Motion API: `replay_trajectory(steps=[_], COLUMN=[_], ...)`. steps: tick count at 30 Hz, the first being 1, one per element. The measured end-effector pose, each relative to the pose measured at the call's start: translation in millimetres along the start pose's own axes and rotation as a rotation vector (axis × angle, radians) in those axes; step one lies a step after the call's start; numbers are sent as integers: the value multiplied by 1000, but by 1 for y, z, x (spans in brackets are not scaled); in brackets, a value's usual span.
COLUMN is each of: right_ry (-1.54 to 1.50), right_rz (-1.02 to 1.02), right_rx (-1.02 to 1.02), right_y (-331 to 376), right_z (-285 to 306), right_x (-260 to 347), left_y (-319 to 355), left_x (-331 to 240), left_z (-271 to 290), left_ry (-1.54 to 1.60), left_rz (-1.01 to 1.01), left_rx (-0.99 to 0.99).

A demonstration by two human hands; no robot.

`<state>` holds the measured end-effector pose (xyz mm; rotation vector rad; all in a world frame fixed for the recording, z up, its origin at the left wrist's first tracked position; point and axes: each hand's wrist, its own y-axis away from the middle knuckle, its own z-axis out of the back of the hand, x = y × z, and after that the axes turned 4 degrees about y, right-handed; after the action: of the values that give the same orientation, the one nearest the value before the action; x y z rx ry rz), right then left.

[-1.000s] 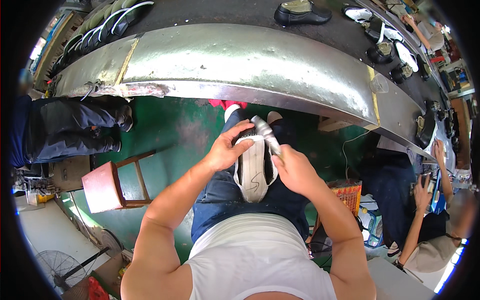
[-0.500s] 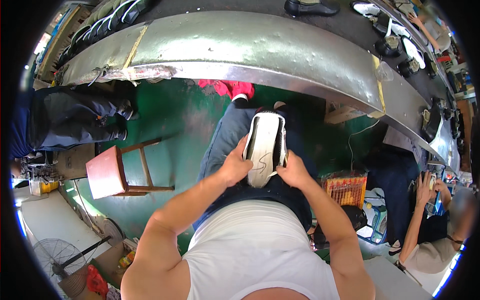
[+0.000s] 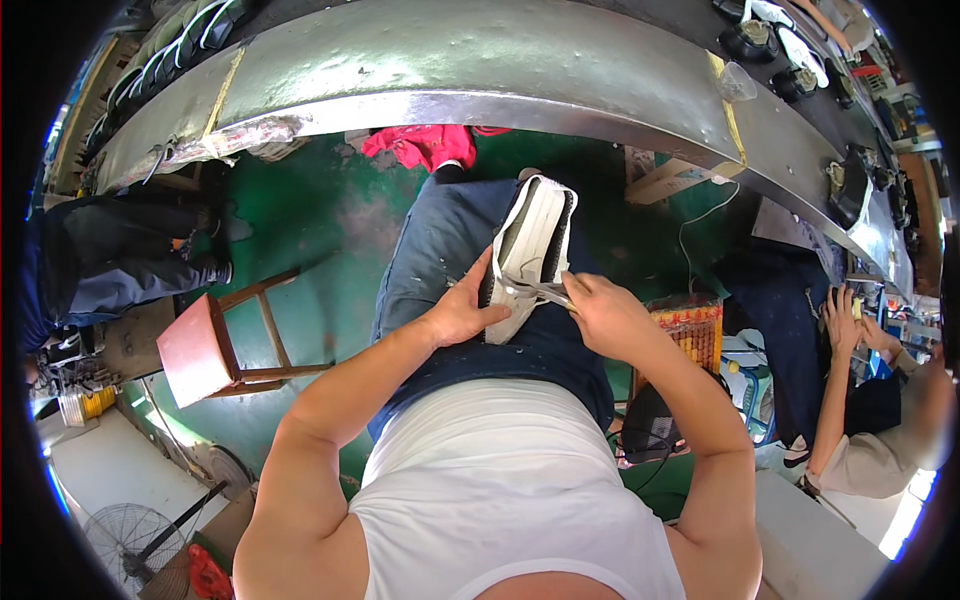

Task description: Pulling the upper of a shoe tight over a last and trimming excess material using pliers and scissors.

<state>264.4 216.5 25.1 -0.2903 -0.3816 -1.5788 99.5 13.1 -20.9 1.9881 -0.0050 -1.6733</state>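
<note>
A shoe upper on a last (image 3: pixel 535 225) lies bottom up over my lap, its toe tilted away and a little right. Its underside is whitish, with dark material along the inner edges. My left hand (image 3: pixel 465 312) grips its left side near the close end, thumb over the edge. In my right hand (image 3: pixel 605 315) are metal pincers (image 3: pixel 545 290), held by the handles. The curved head of the pincers rests across the shoe's bottom near the left edge; whether the jaws bite anything is too small to tell.
A metal-edged bench (image 3: pixel 420 75) curves across ahead, with shoes (image 3: pixel 748 42) along its dark top. To the left stands a stool (image 3: pixel 200 350); a wire fan (image 3: pixel 130 540) is at lower left. A co-worker's hands (image 3: pixel 845 320) are at right. Red cloth (image 3: pixel 420 147) lies under the bench.
The shoe has tilted, its toe swinging right. My right hand has left the shoe's right edge, and the pincers now lie across its bottom. My left hand still holds the left side.
</note>
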Motion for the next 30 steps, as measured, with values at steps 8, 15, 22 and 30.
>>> replay_trajectory(steps=[8, 15, 22, 30], right_ry=[-115, -39, 36, -348], right_rz=[72, -31, -30, -122], right_rx=[326, 170, 476, 125], right_y=[-33, -32, -48, -20], right_z=[5, 13, 18, -25], right_x=[-3, 16, 18, 23], left_y=[-7, -9, -18, -46], left_x=[25, 28, 37, 34], left_z=[13, 13, 15, 0], left_ry=[-22, -109, 594, 356], left_rz=[32, -30, 4, 119], left_rx=[82, 68, 124, -454])
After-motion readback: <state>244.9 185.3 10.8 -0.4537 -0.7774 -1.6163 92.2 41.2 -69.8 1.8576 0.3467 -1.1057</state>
